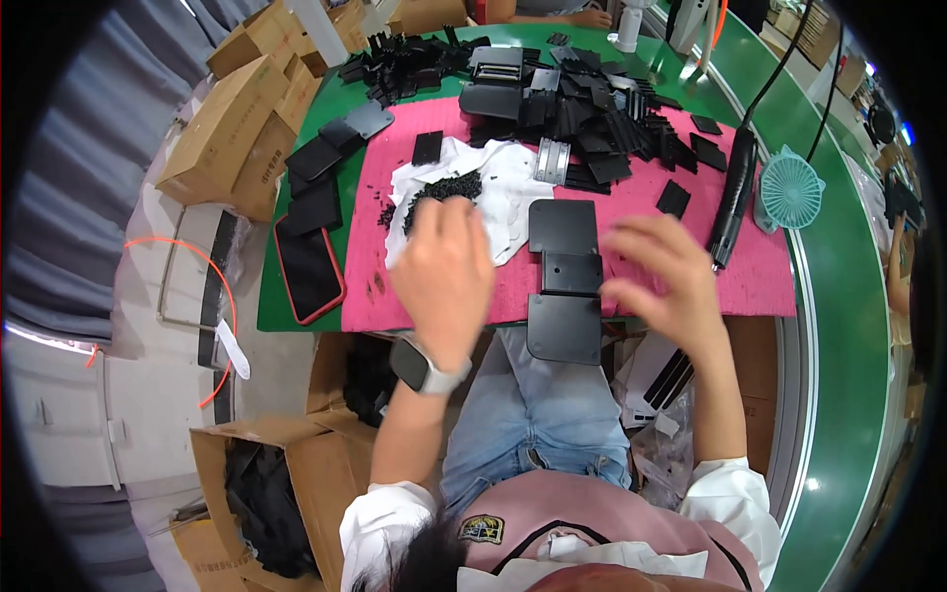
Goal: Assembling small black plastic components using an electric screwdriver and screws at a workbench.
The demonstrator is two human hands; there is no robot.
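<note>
Jeans (538,400) show below the table (347,222), whose near edge a three-part black plate (565,281) overhangs. Just right of it, the right hand (666,281) spreads its fingers loosely, holding nothing visible. The left hand (446,271) curls downward over small black screws (456,187) on white cloth (508,227); whether it pinches any, I cannot tell. Beyond, black parts (602,123) lie heaped.
</note>
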